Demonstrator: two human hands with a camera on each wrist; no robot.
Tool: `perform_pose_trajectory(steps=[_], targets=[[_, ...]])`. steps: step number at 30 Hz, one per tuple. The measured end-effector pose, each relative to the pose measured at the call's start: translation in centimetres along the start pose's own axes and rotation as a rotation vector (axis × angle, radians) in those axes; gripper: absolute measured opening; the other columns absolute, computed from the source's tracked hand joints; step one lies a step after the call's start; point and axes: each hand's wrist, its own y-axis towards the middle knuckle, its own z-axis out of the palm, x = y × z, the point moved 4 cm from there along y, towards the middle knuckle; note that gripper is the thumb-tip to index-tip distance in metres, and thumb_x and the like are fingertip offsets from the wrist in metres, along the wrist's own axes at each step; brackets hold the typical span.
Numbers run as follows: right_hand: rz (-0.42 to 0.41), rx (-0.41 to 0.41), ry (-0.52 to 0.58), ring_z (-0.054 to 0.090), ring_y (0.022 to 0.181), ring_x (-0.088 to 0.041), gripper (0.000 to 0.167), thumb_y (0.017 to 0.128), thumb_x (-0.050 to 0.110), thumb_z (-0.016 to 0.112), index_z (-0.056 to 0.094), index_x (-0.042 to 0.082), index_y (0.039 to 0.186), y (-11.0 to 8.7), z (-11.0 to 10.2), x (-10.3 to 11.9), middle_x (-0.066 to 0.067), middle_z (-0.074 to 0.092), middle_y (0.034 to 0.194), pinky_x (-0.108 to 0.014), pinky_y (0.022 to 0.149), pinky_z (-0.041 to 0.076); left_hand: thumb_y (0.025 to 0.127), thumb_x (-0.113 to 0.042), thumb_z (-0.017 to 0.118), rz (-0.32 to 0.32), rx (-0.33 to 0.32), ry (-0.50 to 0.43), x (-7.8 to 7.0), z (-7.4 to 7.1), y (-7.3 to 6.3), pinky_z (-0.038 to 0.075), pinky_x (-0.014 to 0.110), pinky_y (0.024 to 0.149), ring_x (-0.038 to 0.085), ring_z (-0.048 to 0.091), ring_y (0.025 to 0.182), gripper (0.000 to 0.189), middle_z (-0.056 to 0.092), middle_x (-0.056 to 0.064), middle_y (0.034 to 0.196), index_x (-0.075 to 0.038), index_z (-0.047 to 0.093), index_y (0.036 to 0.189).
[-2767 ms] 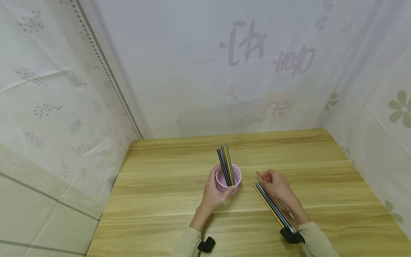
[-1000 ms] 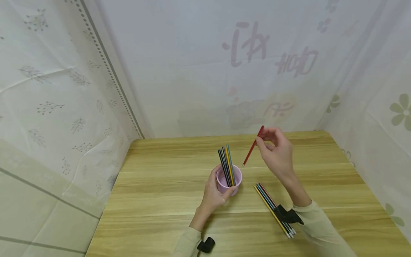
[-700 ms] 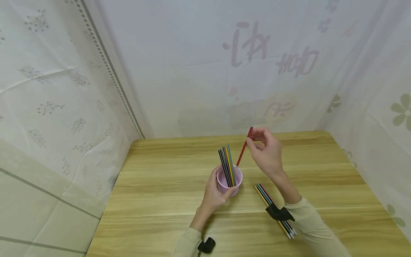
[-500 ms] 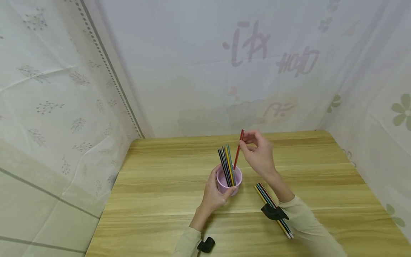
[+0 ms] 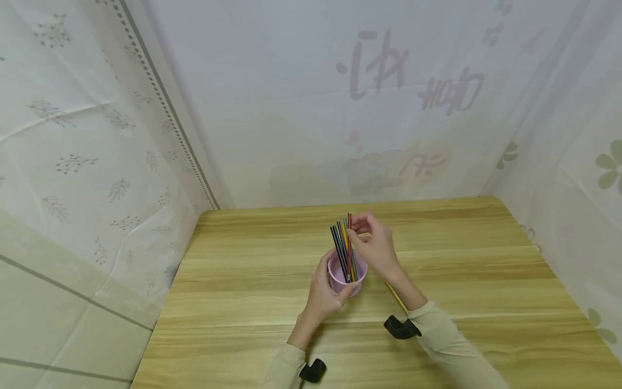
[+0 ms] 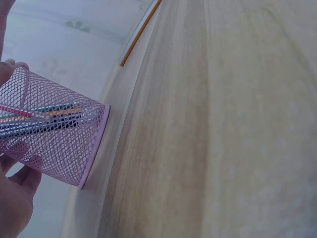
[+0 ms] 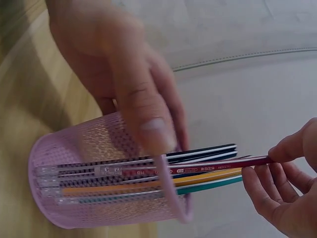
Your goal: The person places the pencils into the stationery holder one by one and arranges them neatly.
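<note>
My left hand [image 5: 323, 294] grips a pink mesh pen cup [image 6: 62, 148] round its side, thumb near the rim. The cup stands on the wooden table. Inside lean several pencils [image 7: 213, 181], dark, yellow and teal, eraser ends down. With thumb and fingertips my right hand [image 5: 376, 248] pinches a red pencil [image 7: 198, 167] near its upper end. That pencil's eraser end is inside the cup, below the rim and above the bottom where the other erasers rest.
A yellow pencil [image 5: 397, 298] lies on the table [image 5: 233, 302] to the right, partly under my right forearm, which hides whatever lies beside it. A patterned cloth [image 5: 301, 108] hangs behind the table and at both sides.
My right hand has picked the red pencil off the pile on the right, lifted it, turned it eraser down and carried it left into the cup. The left hand keeps its hold.
</note>
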Motion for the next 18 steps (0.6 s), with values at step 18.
perform_pose_trajectory(steps=[18], targets=[[0.069,0.072,-0.083,0.069,0.084,-0.027,0.020,0.087,-0.002,0.071,0.065,-0.003,0.106,-1.6,0.5,-2.6,-0.017,0.070,0.095,-0.026,0.069,0.062,0.079,-0.033,0.082,-0.020,0.000,-0.016,-0.2,0.0,0.0,0.055,0.045,0.100,0.028,0.060,0.124,0.091,0.055,0.012,0.145,-0.008,0.036,0.153]])
